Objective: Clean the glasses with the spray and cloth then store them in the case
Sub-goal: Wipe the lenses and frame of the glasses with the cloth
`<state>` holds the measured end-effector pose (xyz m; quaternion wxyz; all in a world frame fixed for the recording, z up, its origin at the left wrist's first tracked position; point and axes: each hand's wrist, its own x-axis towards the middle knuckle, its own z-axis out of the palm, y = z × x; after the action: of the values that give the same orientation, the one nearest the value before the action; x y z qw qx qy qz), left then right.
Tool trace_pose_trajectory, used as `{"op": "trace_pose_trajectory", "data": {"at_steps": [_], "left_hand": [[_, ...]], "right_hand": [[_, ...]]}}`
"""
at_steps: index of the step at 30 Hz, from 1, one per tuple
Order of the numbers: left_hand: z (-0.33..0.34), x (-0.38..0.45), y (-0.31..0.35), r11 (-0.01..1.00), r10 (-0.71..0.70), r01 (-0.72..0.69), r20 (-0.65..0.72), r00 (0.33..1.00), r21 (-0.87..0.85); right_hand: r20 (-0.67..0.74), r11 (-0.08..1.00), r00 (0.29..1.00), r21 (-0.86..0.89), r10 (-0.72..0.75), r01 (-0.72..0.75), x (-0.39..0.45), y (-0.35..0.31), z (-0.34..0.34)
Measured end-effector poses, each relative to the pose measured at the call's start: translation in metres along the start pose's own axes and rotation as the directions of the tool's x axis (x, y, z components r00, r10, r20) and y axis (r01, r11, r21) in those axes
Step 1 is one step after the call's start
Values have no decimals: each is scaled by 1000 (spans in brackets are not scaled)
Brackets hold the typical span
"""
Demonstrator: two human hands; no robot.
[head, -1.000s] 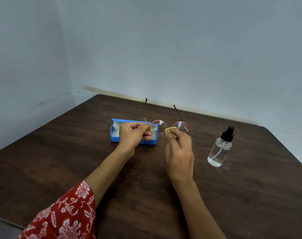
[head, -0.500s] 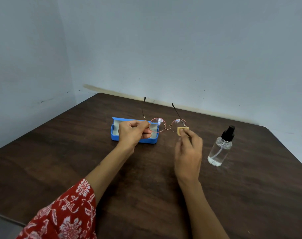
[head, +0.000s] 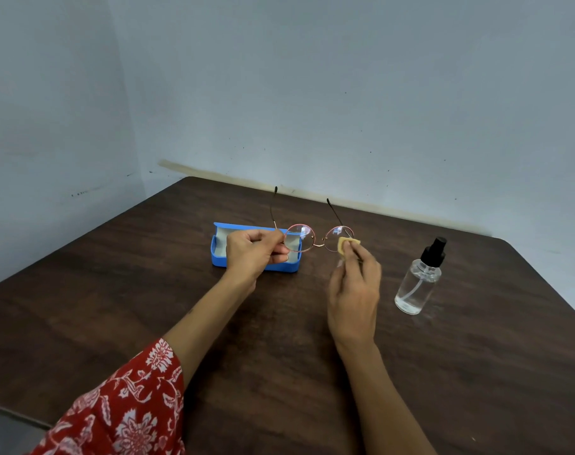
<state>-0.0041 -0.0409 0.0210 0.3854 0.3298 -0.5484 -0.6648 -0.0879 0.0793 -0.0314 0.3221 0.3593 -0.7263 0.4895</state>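
Above the bench (head: 148,316): glasses (head: 315,238) pinched by left hand (head: 253,254), right hand (head: 355,290) pinching cloth (head: 343,245) on a lens. Open case (head: 256,261) behind at nine o'clock, spray bottle (head: 417,280) at three o'clock.

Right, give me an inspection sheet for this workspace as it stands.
Surface: dark wooden table, no spills seen.
Job's things: glasses held up above the table, arms unfolded; small yellow cloth against the right-side lens; blue case open on the table, behind the left hand; spray bottle upright to the right, black cap on, little liquid left.
Clutter: nothing seen.
Hands: left hand pinches the glasses at the left lens rim; right hand pinches the cloth between its fingers.
Cables: nothing seen.
Surroundings: plain bluish walls meeting in a corner; red floral sleeve on the left arm.
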Motion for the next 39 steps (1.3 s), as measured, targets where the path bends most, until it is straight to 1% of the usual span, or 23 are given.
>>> {"op": "trace_pose_trajectory", "data": {"at_steps": [3,5,7,10,11,13,16,18,22,24,28,34,36,39], "left_hand": [[1,1,-2,1000,-5,5,2,1000,9],[0,1,-2,1000,-6,6,-5,1000,13],[0,1,-1,1000,-3,3,-6,1000,0],[1,1,0,1000,-3,3,3,1000,0],[1,1,-1,1000,-5,5,6,1000,2],[1,1,-2,1000,-8,8,10,1000,3],[1,1,-2,1000,-5,5,-2,1000,5],[0,1,-1,1000,-2,1,-12,1000,-4],[0,0,1,1000,0,0,-2,1000,-15],[0,-1,0,1000,3,-3,7,1000,-17],[0,0,-1,1000,4,-5,-5,1000,-19],[1,0,-3,1000,-1,1,0,1000,-13],[2,-1,-4,1000,-3,3,1,1000,-12],[3,-1,-5,1000,-2,1,-13,1000,-19]], "right_hand": [[59,995,993,2,-102,102,-3,-9,2],[81,990,987,20,-138,137,-5,-11,4],[60,995,994,33,-92,91,-4,-9,4],[-12,1000,1000,26,14,-13,-1,0,3],[-21,1000,1000,20,22,-22,-1,0,2],[-2,1000,1000,10,-23,23,-1,-2,2],[65,994,991,10,-113,113,-5,-9,2],[65,996,994,25,-93,91,-5,-9,3],[-13,1000,1000,19,20,-19,-1,-1,1],[-2,1000,1000,7,7,-7,-2,-1,2],[58,997,995,18,-77,77,-6,-7,5],[-23,999,999,23,35,-34,-2,1,3],[-15,1000,1000,18,22,-22,-3,1,3],[46,999,998,15,-42,42,-5,-4,5]]}}
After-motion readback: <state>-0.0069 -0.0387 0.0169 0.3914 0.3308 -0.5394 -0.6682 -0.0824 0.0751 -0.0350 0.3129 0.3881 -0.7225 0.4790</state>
